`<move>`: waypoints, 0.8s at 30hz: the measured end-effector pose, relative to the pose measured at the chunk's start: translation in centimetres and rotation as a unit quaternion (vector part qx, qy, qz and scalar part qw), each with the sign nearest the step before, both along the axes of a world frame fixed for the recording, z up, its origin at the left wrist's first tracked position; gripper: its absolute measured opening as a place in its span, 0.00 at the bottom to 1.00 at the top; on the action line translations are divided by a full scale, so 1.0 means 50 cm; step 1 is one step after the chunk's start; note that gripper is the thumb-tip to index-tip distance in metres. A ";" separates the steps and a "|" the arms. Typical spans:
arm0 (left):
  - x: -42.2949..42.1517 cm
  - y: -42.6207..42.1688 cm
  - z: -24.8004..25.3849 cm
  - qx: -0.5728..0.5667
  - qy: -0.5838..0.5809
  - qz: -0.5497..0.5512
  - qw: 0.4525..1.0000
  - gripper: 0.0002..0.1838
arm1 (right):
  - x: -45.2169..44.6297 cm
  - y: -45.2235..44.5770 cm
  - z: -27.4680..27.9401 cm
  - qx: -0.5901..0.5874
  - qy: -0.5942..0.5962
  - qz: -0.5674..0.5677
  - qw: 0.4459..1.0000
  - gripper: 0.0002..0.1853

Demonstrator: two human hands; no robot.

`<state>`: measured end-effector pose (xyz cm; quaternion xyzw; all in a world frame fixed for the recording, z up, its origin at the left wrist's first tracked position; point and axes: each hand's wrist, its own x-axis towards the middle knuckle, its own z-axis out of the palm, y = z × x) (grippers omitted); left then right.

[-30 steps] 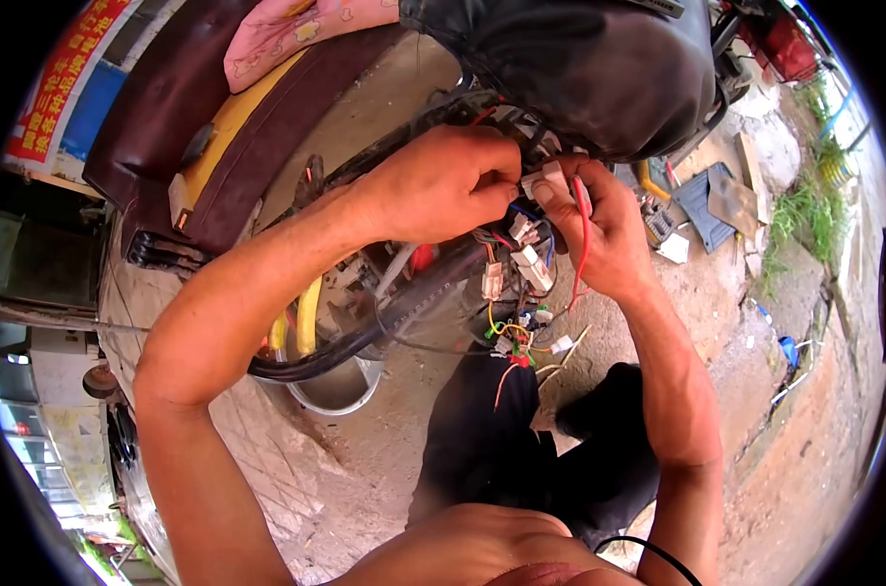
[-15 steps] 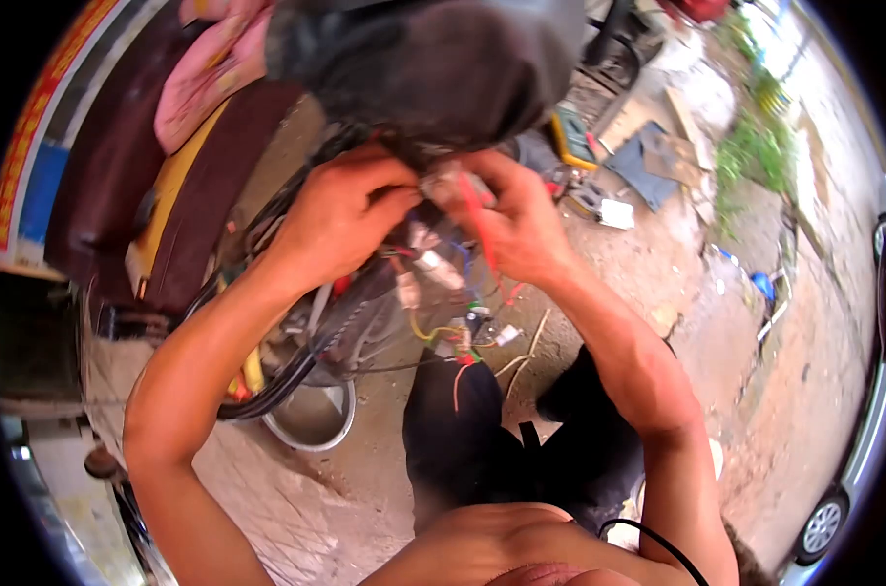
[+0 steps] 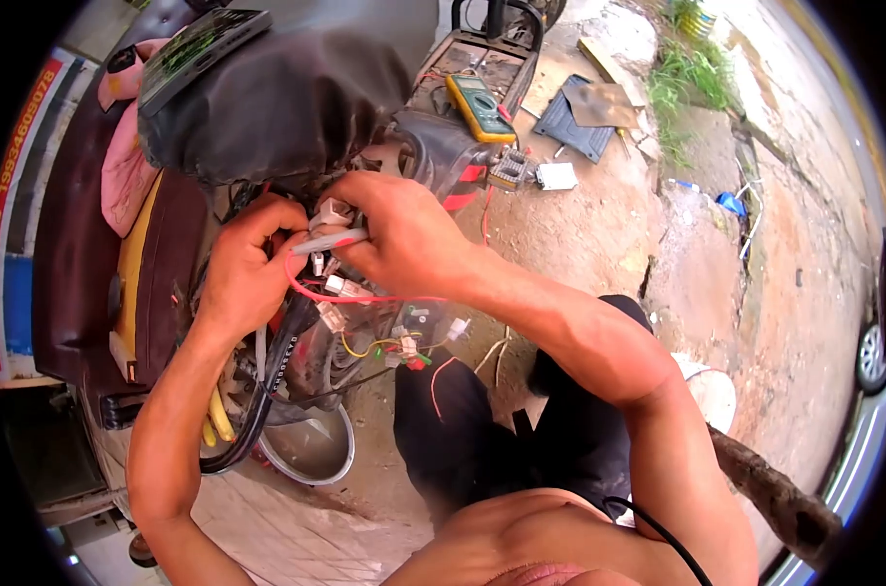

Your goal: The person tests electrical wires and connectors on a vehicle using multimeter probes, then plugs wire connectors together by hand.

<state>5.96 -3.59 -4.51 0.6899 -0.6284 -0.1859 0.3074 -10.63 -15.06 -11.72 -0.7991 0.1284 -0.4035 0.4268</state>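
Observation:
The fingers of my left hand [image 3: 253, 259] are closed in a pinch at the left side of a white plastic wire connector [image 3: 334, 213]. My right hand [image 3: 399, 230] is closed beside it, with a grey test probe [image 3: 331, 241] between its fingers. A red lead [image 3: 365, 297] loops from the probe's left end and passes under my right forearm. The probe's other end is hidden in my hand. Below my hands hang several more white connectors [image 3: 345, 286] on thin coloured wires. A yellow-edged multimeter [image 3: 479, 105] lies to the upper right.
Above my hands is a black vehicle seat [image 3: 277, 98] with a dark flat device [image 3: 201, 61] on it. A metal bowl [image 3: 318, 459] stands on the ground below a black tyre-like loop [image 3: 267, 410]. A maroon couch [image 3: 82, 244] is at left; a grey case [image 3: 572, 122] lies right.
My view has shifted, so the seat and my hands now appear further left. Both hands stay close together at the connectors. The probe and its red lead now show clearly.

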 end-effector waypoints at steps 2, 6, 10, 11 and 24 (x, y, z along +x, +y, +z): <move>0.002 0.000 0.005 0.025 -0.024 0.005 0.999 0.05 | 0.002 -0.003 -0.001 0.000 0.003 -0.004 1.000 0.16; -0.005 0.003 0.022 0.041 -0.064 0.015 0.997 0.07 | -0.001 -0.009 0.007 0.049 0.016 0.014 0.999 0.15; -0.018 0.000 0.023 0.018 -0.096 0.022 0.995 0.08 | -0.005 -0.012 0.003 0.101 0.020 0.030 0.994 0.15; -0.014 0.000 0.020 0.017 -0.095 0.026 0.995 0.09 | -0.005 -0.013 0.000 0.090 0.014 0.029 0.995 0.15; -0.055 -0.001 0.017 -0.020 -0.183 0.026 0.983 0.09 | -0.003 -0.035 -0.020 0.059 0.002 0.076 0.995 0.16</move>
